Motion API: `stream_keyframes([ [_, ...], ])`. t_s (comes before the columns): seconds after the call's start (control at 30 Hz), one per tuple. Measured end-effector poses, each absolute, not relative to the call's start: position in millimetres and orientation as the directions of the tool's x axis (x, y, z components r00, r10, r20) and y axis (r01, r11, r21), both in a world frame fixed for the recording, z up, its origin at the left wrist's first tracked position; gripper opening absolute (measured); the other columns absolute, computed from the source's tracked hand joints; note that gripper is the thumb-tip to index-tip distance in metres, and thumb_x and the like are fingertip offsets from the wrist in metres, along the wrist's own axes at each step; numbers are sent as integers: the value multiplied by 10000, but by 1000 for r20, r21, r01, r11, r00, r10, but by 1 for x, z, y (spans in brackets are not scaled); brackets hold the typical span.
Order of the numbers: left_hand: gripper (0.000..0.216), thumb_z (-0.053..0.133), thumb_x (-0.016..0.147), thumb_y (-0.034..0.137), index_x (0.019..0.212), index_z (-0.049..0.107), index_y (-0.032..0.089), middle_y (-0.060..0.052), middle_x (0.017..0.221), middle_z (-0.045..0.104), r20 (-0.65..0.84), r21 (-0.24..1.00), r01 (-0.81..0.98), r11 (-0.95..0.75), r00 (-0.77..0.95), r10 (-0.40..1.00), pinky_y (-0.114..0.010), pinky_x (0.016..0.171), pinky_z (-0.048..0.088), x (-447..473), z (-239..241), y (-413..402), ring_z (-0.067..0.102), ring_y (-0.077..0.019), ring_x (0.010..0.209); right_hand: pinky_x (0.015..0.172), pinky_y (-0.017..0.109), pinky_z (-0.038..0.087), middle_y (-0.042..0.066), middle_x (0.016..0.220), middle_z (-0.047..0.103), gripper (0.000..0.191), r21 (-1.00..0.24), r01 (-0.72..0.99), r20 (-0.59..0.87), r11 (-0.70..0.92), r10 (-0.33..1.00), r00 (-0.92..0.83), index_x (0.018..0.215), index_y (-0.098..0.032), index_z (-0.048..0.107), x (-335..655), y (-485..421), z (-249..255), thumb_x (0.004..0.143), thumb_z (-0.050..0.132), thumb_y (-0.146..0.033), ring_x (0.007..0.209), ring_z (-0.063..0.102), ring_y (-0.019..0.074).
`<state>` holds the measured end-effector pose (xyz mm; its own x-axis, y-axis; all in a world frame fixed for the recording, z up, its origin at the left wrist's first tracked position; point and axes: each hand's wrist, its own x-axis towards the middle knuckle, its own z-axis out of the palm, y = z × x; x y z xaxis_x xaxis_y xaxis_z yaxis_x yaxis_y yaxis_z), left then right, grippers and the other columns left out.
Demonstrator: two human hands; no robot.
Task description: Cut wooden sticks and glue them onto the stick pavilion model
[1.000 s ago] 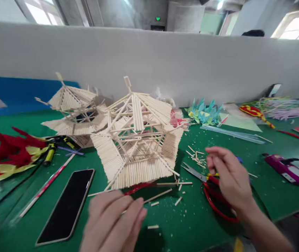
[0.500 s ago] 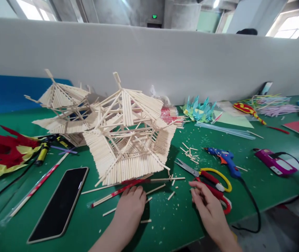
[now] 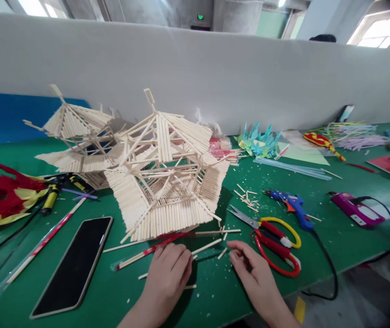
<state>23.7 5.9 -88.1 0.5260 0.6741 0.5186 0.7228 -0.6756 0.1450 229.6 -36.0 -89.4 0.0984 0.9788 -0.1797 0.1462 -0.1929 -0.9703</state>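
Near the counter's front edge, loose wooden sticks (image 3: 207,246) are pressed under the left hand (image 3: 168,269), fingers flat; the right hand (image 3: 251,269), loosely curled and empty, is best brought down gently beside the stick model (image 3: 165,175).

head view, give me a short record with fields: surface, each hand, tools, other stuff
surface: green table
left hand: flat on loose sticks in front of the stick model
right hand: fingers curled, beside the scissors, holding nothing visible
tools: blue glue gun right of the scissors
other: phone at left, second model behind, red and yellow paper far left
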Motion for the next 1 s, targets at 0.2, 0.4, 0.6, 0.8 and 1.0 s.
stream_keyframes([
  [0.2,117,514,802,71,817,596,153,-54,738,674,612,204,653,-729,496,616,-339,684,429,32,-80,-2,571,-180,683,491,181,352,-17,675,537,274,-982,-73,-176,-172,982,64,947,-172,608,205,-26,-82,793,571,-395,536,430,81],
  [0.4,156,590,773,80,923,606,116,-101,823,662,608,255,653,-713,465,643,-368,740,424,24,-73,0,573,-208,775,488,175,348,-11,631,590,255,-976,-169,-163,-134,972,169,813,-166,626,208,-19,-78,802,563,-412,501,424,67],
  [0.6,183,539,797,64,971,582,103,-65,695,582,540,304,640,-705,494,682,-293,566,420,6,-70,-11,509,-163,603,527,176,363,-25,660,565,211,-956,-273,-195,-110,932,306,807,-193,603,227,-21,-85,795,581,-403,542,415,75],
  [0.8,197,416,860,92,972,562,163,-12,588,510,460,374,637,-674,503,731,-276,501,368,3,-80,-29,444,-160,531,458,168,341,-27,599,539,193,-943,-296,-256,-154,902,347,773,-193,598,235,-37,-92,743,650,-376,515,408,80],
  [1.0,253,312,911,177,861,560,180,-20,599,522,394,395,676,-623,488,779,-289,529,391,4,-85,-39,466,-167,550,428,180,364,-3,562,576,255,-944,-236,-300,-229,893,334,750,-169,624,241,-52,-103,735,638,-424,458,434,79],
])
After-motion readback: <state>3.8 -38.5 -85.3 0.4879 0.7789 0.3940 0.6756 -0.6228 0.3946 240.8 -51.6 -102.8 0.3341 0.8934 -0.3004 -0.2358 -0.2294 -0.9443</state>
